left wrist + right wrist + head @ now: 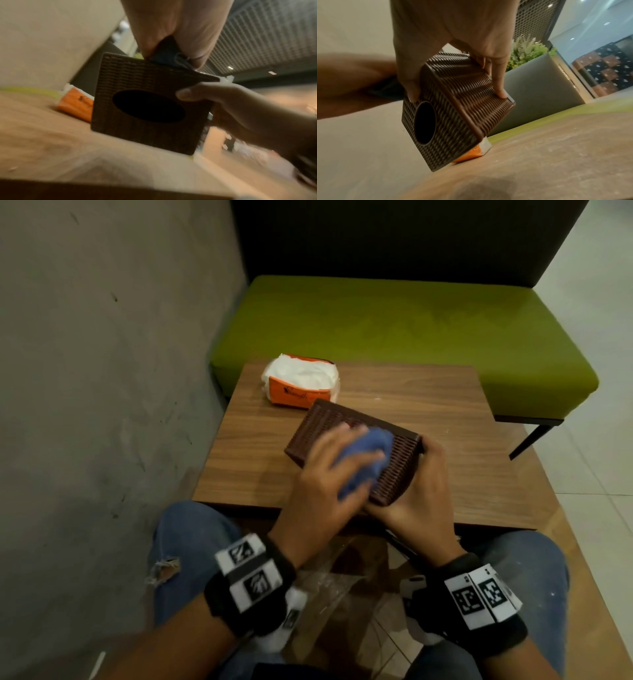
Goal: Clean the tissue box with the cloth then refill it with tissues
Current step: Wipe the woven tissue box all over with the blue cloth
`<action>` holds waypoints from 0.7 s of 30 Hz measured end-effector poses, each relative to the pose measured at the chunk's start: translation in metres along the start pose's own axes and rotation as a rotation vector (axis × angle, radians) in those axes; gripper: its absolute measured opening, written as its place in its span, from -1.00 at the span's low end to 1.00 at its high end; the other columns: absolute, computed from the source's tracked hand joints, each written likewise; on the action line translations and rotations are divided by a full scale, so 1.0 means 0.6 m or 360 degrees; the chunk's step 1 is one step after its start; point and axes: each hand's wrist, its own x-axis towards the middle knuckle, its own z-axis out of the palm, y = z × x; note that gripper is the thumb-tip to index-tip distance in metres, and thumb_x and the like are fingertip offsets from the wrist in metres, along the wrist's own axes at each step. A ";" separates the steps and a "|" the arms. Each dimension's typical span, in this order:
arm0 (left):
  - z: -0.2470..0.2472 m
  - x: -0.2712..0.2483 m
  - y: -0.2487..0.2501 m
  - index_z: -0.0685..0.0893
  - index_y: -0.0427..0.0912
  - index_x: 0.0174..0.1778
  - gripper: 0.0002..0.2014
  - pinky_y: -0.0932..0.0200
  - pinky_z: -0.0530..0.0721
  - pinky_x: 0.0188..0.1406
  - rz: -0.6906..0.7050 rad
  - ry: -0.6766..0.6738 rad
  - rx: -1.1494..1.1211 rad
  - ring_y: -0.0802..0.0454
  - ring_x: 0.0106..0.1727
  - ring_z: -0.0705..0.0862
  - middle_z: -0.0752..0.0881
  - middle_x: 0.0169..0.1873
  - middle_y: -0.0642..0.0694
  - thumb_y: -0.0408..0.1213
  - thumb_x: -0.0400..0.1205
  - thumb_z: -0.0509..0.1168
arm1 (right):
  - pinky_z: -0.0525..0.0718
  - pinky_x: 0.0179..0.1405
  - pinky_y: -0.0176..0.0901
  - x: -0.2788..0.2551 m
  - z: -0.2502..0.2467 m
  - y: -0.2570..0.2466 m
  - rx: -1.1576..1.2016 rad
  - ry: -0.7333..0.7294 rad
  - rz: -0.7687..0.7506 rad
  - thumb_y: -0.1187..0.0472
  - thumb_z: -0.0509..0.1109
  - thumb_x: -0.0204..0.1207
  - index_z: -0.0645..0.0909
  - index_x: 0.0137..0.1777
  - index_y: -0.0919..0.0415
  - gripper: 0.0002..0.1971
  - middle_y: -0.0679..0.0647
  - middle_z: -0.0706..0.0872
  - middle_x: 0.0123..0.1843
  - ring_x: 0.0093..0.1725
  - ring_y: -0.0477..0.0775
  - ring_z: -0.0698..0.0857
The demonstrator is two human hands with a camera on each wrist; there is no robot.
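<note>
A brown woven tissue box [337,424] lies tipped on its side on the wooden table [260,446], its oval opening [148,106] facing me. My right hand [416,494] grips the box's near right corner, thumb on the opening face [411,89] and fingers [499,82] along the side. My left hand [325,481] holds a bunched blue cloth [363,460] pressed on the box's upward side. The cloth [167,54] shows between thumb and fingers in the left wrist view. An orange pack of white tissues [301,381] lies just behind the box.
A grey concrete wall [102,354] borders the table on the left. A green bench seat [404,326] with a dark backrest runs behind it. Tiled floor lies to the right. My knees in blue jeans [185,539] sit below the table's near edge.
</note>
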 end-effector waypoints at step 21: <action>0.015 0.041 0.040 0.68 -0.18 0.26 -0.63 0.07 0.30 0.53 0.0210 -0.0046 -0.0022 -0.14 0.50 0.35 0.51 0.42 -0.23 -0.41 0.51 0.43 | 0.31 0.26 -0.61 0.001 0.010 -0.012 -0.0003 0.0008 -0.0018 -0.18 0.40 0.31 0.29 0.52 0.24 -0.17 0.12 0.46 0.40 0.35 -0.04 0.48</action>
